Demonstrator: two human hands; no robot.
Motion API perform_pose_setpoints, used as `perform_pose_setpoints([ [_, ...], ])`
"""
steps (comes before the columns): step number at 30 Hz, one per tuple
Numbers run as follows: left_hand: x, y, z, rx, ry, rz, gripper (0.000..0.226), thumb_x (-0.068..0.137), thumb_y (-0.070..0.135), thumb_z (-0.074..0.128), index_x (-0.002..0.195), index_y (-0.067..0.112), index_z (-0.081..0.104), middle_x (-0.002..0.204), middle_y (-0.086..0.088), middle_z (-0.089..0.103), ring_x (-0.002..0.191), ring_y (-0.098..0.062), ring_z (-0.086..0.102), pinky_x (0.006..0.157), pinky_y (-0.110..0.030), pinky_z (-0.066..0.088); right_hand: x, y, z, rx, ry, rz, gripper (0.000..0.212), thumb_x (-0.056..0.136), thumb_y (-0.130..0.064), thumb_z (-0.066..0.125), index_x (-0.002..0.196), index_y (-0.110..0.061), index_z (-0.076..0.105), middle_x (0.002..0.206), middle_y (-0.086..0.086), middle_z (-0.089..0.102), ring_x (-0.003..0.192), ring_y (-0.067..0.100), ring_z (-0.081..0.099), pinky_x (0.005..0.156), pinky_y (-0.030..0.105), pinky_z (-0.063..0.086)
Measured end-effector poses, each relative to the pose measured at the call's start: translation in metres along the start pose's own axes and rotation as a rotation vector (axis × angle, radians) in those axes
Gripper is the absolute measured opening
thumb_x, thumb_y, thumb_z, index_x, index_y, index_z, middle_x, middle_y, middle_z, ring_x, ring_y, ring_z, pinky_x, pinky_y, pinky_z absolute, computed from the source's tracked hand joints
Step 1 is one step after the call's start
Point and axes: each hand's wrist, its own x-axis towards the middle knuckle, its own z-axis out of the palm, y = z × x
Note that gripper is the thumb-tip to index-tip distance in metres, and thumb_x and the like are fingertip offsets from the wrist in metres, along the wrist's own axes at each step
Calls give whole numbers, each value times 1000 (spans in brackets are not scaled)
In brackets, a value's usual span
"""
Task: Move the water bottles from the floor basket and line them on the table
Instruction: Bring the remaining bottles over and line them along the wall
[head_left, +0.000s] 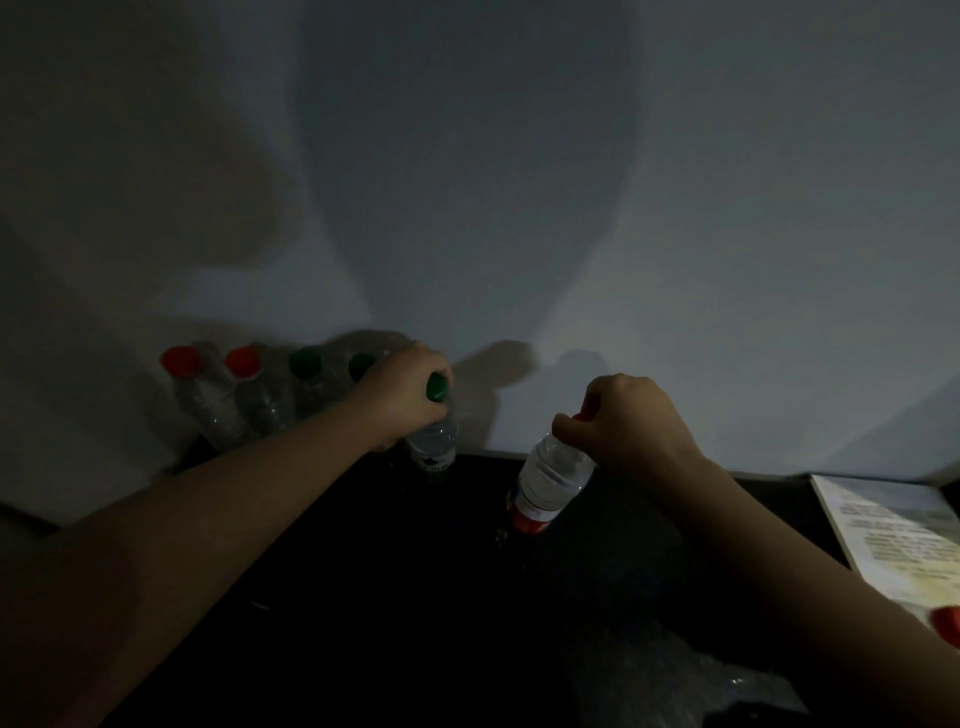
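Down at the bottom, closest in, the person's left forearm (208, 519) and right forearm (779, 545) stretch out over a dark table (363, 597). Some crinkly clear plastic (675, 680) lies under the right one. Lighting is really dim, fyi.

The left hand (405, 395) has its fingers wrapped round the neck of a green-capped water bottle (434, 441), with the cap poking out just past the knuckles. That bottle hangs roughly upright below the fingers, right by the white wall (519, 182). It's too dark to tell if its base actually sits on the table.

Left of those fingers, four more water bottles stand in a row along the wall. Farthest from the fingers is the outer red-capped bottle (208, 400), then the second red-capped bottle (262, 405), then the third bottle (311, 397) with a green cap. The fourth bottle (360, 365) sits just behind the fingers, and only its green cap shows.

The right hand (634, 421) grips the neck of a red-labelled water bottle (550, 478), a bit of red cap peeking out by the thumb. It's tilted, base swung down and left of the fingers, and whether it touches the table can't be told. The two held bottles are near each other but apart.

Well off to the right of the right hand's fingers, a printed booklet (898, 535) lies flat on the table. A loose red cap (946, 623) shows at the frame edge beside the right forearm.
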Motion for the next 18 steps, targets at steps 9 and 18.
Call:
perform_pose_setpoints([
  [9,20,-14,-16,103,32,33,26,73,16,72,98,13,70,103,-6,65,96,-20,57,65,-21,26,31,-10,21,34,-13,-35,40,78,-35,68,84,4,65,77,20,68,70,30,65,62,38,54],
  [18,26,-28,-1,-4,-11,47,18,62,15,71,78,24,67,90,-6,63,85,-26,60,77,-41,52,60,-36,37,55,-70,32,46,81,-35,66,52,-11,39,52,4,41,47,15,40,43,22,27],
])
